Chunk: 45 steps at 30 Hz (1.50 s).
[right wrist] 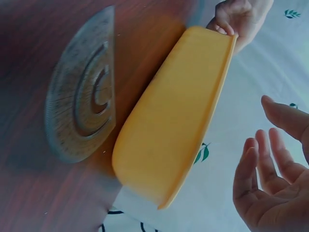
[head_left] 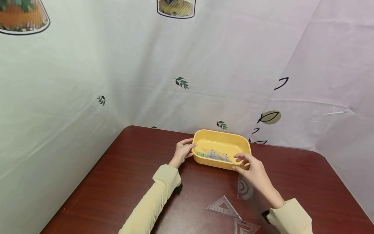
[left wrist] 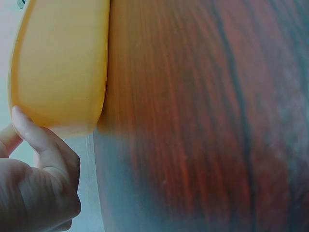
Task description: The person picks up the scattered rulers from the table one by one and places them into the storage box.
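My left hand (head_left: 183, 151) grips the left end of a yellow plastic basin (head_left: 222, 164), its thumb over the rim and fingers beneath. The left wrist view shows this hand (left wrist: 41, 179) at the basin's edge (left wrist: 60, 63). Over the basin's front right corner, my right hand (head_left: 253, 169) hovers with bent, spread fingers. Nothing lies between those fingers in the right wrist view, where the hand (right wrist: 275, 179) is apart from the basin (right wrist: 166, 118). Inside the basin lie transparent drawing tools (head_left: 214, 154), one greenish; their exact shapes are unclear.
A clear protractor (head_left: 244, 188) lies on the dark red table (head_left: 122, 182) just in front of the basin. Closer to me are a clear set square (head_left: 219, 208) and a second one (head_left: 243, 227), cut off by the frame. A patterned white curtain (head_left: 204, 81) hangs behind the table.
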### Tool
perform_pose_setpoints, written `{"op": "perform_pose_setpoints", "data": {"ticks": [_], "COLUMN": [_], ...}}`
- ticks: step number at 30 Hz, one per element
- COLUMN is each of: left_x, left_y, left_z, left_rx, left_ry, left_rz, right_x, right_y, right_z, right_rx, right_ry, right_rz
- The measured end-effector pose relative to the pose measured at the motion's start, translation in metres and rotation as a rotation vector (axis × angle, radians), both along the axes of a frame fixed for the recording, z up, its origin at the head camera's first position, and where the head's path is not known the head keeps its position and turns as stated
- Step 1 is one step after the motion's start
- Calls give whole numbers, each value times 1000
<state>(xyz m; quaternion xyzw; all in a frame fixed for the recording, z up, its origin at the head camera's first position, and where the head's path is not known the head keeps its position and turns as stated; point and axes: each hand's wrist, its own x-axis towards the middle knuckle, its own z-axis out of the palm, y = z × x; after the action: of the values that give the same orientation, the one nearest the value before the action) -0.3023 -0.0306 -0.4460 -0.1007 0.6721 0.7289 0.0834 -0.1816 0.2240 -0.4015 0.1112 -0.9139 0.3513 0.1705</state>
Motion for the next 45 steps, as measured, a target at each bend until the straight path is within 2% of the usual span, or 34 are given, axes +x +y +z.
{"op": "perform_pose_setpoints", "data": {"ticks": [10,17,22,28,34,45], "left_x": [-1,-1,0,1,1,0], "left_y": [-2,-2,-2,-2,-1,0], "left_z": [-1,0,0,-2,-2,0], "left_rx": [-2,-4,-1,6,11,16], "left_ry": [1,4,1,-12,-11,-11], "left_rz": [14,21,23,20,16,11], "right_x": [12,14,11,9,7,3], "right_y": [11,19,21,22,24,26], "right_z": [-4,-9,-18,-30,-32,-32], "right_rx": [-6,109,213,304,330,340], "right_ry": [-165,-350,-418,-475,-517,-480], "right_rz": [-43,-68,-92,-93,-77,-48]}}
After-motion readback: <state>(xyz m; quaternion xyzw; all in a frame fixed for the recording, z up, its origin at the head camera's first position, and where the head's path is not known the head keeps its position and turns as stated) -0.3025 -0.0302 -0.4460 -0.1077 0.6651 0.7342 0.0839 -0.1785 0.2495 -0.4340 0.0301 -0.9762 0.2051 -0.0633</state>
